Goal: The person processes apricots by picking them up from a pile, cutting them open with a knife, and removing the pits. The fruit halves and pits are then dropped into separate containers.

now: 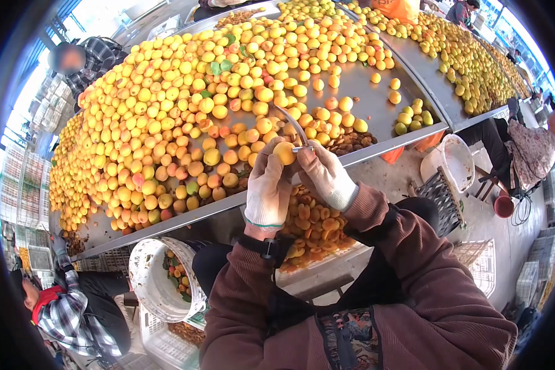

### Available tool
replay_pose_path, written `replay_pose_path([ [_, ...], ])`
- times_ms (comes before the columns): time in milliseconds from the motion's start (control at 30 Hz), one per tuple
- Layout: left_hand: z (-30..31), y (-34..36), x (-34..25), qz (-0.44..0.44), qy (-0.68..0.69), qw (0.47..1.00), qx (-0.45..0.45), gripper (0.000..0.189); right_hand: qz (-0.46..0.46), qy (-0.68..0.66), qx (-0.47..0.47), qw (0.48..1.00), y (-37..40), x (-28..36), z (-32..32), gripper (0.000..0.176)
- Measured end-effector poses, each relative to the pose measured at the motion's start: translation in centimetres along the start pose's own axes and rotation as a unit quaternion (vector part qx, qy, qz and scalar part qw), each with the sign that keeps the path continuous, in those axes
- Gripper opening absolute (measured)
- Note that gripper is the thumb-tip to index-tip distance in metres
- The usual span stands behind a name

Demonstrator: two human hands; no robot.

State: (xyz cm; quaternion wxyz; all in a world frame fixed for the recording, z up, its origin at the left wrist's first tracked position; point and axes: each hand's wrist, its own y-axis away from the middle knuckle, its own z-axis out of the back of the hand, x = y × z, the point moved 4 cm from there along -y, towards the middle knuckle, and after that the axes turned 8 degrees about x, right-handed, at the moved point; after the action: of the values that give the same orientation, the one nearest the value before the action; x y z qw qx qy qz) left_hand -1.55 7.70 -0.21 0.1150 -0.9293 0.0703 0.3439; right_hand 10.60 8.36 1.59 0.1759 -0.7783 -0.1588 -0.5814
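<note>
My left hand (266, 194), in a pale work glove, is closed round a yellow-orange apricot (283, 153) just above the metal table's near edge. A small knife with a curved blade (295, 126) is in my gloved right hand (328, 179). Its blade points up and away, and the base of the blade lies right at the apricot's right side. Below both hands, between my knees, a crate holds a heap of halved apricots (317, 225). Whole apricots (166, 135) cover much of the table beyond my hands.
Brown pits (353, 142) lie near the table's raised rim (388, 145). A white bucket (143, 265) with apricots and leaves stands at my left knee. Another white bucket (455, 161) is to the right. People (80, 308) sit around the tables.
</note>
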Motion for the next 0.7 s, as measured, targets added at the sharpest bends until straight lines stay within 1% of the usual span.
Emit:
replay_pose_path([
  [67,-0.4,0.2,-0.5,0.003,-0.021,1.0,-0.013,0.046,0.002,-0.019,-0.002,1.0,0.0,0.0,0.0,0.038],
  [167,-0.5,0.4,-1.3,0.011,-0.059,0.998,-0.016,0.042,-0.007,0.013,0.006,1.0,0.1,0.0,0.0,0.04],
  [233,-0.4,0.8,-1.7,0.03,-0.13,0.99,-0.053,0.035,0.026,0.062,-0.022,0.998,0.3,-0.5,-0.2,0.041],
  [267,-0.2,0.7,-1.6,0.032,-0.132,0.989,-0.052,0.035,0.026,0.059,-0.024,0.998,0.3,-0.9,-0.5,0.041],
  [333,0.4,0.6,-1.6,-0.01,-0.191,0.978,-0.078,0.034,0.015,0.043,-0.052,0.998,0.2,-1.9,-0.7,0.042],
  [433,0.7,0.8,-2.0,-0.023,-0.225,0.971,-0.08,0.032,-0.004,0.048,-0.068,0.997,-0.3,-3.1,-1.1,0.04],
  [500,0.7,0.8,-2.3,-0.012,-0.245,0.966,-0.082,0.031,-0.01,0.027,-0.07,0.997,-0.3,-3.5,-1.4,0.04],
  [567,0.7,0.8,-2.7,-0.002,-0.264,0.961,-0.082,0.03,-0.042,0.042,-0.073,0.996,-0.2,-3.1,-1.7,0.034],
  [600,0.6,0.9,-2.9,-0.009,-0.32,0.943,-0.09,0.029,-0.043,0.04,-0.076,0.995,-0.2,-3.3,-1.4,0.034],
  [633,0.5,0.9,-3.1,-0.016,-0.377,0.921,-0.097,0.028,-0.018,0.188,-0.085,0.978,-0.3,-3.2,-0.9,0.031],
  [667,0.6,0.8,-3.0,-0.012,-0.38,0.92,-0.094,0.028,0.007,0.331,-0.092,0.939,-0.6,-2.9,-0.4,0.028],
  [700,0.6,0.8,-3.1,-0.035,-0.44,0.891,-0.107,0.028,0.023,0.376,-0.073,0.923,-0.9,-2.2,0.0,0.025],
])
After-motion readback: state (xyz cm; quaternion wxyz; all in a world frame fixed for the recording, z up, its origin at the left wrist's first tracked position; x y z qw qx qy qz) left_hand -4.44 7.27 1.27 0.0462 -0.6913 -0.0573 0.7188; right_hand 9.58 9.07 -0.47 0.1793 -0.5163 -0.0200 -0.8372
